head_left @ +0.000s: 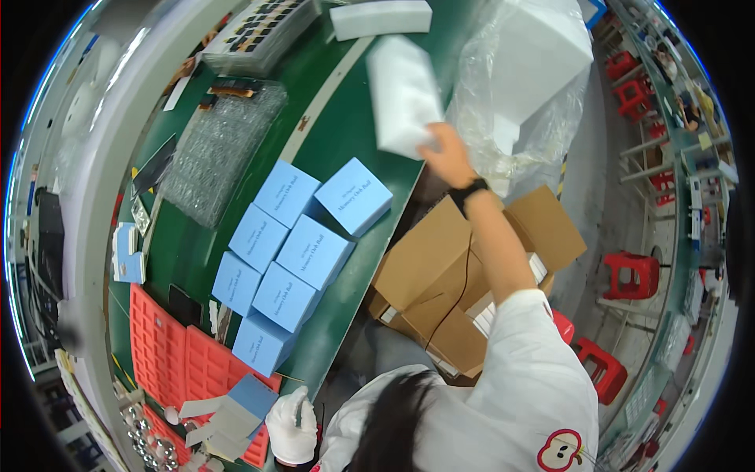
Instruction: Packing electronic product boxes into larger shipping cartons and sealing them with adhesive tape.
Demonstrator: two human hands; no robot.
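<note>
My right hand (450,157), bare with a dark wristband, is stretched far out over the bench's right edge. Its fingers grip the lower end of a white foam-like block (405,98), which is smeared by motion. My left hand (292,429), in a white glove, is low by the near bench edge. Its fingers are loosely bent, with a gap at the thumb and nothing visible in it. Beside it lies an open blue box (253,397) with pale flaps spread out. Several closed blue boxes (314,250) stand grouped on the green bench (338,118).
Another white block (381,20) lies at the far end. Clear plastic (511,94) wraps large white pieces on the right, above open cardboard cartons (425,263). Red trays (157,338), a phone (185,305) and bubble wrap (220,149) lie left. Red stools (631,275) stand across the aisle.
</note>
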